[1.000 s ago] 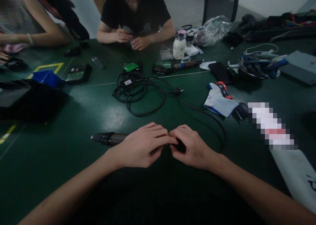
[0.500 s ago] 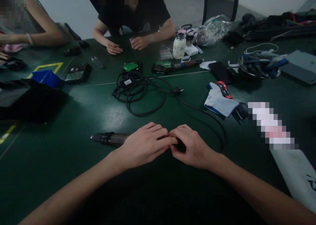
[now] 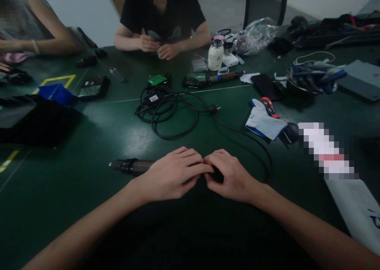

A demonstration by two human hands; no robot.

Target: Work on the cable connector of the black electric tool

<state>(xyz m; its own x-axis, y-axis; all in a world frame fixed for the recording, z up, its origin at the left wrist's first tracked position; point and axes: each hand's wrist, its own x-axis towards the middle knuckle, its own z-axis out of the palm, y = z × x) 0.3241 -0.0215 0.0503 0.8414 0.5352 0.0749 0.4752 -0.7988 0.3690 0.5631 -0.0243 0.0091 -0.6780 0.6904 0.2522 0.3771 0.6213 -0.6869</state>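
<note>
Crosswise on the near side of the coiled black cable (image 3: 170, 138) lies the dark cylindrical screwdriver-like tool (image 3: 132, 166), its long axis running under the nearer left hand (image 3: 178, 173), whose grip I cannot tell, while the right hand (image 3: 230, 176) is curled around a small black piece (image 3: 219, 176).

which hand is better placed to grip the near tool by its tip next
Probably the left hand: it lies over the tool, nearer its tip, while the right hand is farther off, around a dark part.

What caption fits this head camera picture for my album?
Left hand covers part of a dark tool and meets the right hand on a green table.
</note>
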